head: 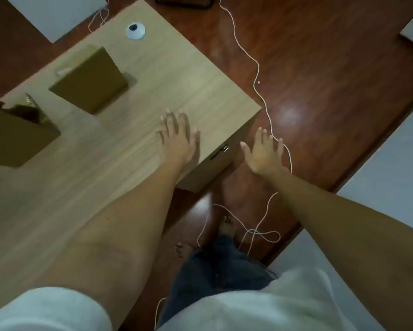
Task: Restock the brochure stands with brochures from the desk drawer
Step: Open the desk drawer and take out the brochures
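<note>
Desk [133,149] fills the left, its drawer [210,168] apparently closed below the near corner, so restocking looks barely begun. Two brown brochure stands [90,80] sit on top; no brochures are visible. Left hand [176,137] lies flat, fingers spread, empty; right hand [262,154] hovers beside the drawer, fingers released.

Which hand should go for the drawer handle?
Right hand, likely: it hovers open off the desk's corner, beside the drawer handle. Left hand lies above the desk top.
</note>
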Tool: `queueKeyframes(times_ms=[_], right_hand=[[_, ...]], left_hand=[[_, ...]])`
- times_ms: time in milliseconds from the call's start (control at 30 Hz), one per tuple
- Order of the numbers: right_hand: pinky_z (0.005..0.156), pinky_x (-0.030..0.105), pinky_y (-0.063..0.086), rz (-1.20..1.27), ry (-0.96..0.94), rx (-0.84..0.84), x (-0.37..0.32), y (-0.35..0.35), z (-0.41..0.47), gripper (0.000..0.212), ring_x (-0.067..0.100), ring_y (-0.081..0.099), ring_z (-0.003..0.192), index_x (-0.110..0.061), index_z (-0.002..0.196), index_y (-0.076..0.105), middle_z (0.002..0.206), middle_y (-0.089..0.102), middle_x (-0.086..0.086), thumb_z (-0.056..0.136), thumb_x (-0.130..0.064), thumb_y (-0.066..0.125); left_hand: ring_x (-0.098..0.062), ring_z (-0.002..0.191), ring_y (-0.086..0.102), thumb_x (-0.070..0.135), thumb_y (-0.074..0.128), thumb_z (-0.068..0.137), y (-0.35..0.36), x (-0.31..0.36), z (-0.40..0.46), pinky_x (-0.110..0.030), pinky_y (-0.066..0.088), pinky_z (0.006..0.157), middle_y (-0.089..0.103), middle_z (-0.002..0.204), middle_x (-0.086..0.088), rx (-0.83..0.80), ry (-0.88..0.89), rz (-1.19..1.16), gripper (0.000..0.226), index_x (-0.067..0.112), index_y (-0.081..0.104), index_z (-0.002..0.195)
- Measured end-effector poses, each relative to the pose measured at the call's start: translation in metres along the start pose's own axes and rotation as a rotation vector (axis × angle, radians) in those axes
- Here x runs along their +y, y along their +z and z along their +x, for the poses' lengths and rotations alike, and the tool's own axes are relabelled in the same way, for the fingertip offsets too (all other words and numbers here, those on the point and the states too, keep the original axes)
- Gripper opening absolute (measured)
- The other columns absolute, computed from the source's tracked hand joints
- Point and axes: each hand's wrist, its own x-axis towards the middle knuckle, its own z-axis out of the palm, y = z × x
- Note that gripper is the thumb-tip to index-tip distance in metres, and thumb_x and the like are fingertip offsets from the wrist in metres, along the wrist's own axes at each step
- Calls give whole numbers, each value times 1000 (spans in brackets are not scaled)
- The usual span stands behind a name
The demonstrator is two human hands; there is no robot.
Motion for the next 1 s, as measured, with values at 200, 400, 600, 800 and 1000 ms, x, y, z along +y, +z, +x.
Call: queueKeyframes(times_ms=[200, 400, 600, 800, 1000], right_hand=[[117, 50, 21, 54, -76, -115, -5, 30, 1, 54, 31, 47, 137, -6, 147, 43, 146, 50, 17, 104, -39, 42], [94, 43, 46, 201, -135, -174, -28, 39, 15, 39, 40, 58, 117, 2, 121, 59, 120, 63, 23, 101, -31, 53], [88, 44, 51, 177, -69, -179, -38, 36, 22, 40, 40, 63, 111, -3, 112, 64, 116, 69, 19, 99, -39, 57], [92, 45, 47, 106, -34, -156, -49, 26, 30, 32, 45, 59, 116, 0, 119, 56, 126, 59, 24, 99, -25, 56], [92, 42, 49, 60, 15, -198, -52, 13, 38, 34, 44, 60, 117, -2, 121, 62, 127, 63, 22, 95, -24, 59]], left_hand=[[-33, 159, -19, 63, 13, 105, 27, -28, 7, -56, -6, 128, -17, 173, -5, 74, -7, 33, 71, 29, -2, 166], [-28, 162, -4, 65, 22, 103, 34, -47, 15, -64, -4, 125, -1, 176, -1, 220, 30, 91, 71, 34, 9, 166], [-27, 162, -2, 62, 30, 102, 35, -47, 19, -66, -2, 125, 4, 176, 0, 251, 12, 85, 71, 34, 15, 165], [-27, 162, 1, 60, 31, 101, 38, -47, 21, -66, -1, 125, 7, 175, 0, 277, 12, 74, 70, 34, 19, 165], [-26, 162, 2, 57, 37, 101, 39, -44, 21, -64, -2, 126, 10, 175, -1, 296, 13, 39, 69, 33, 24, 164]])
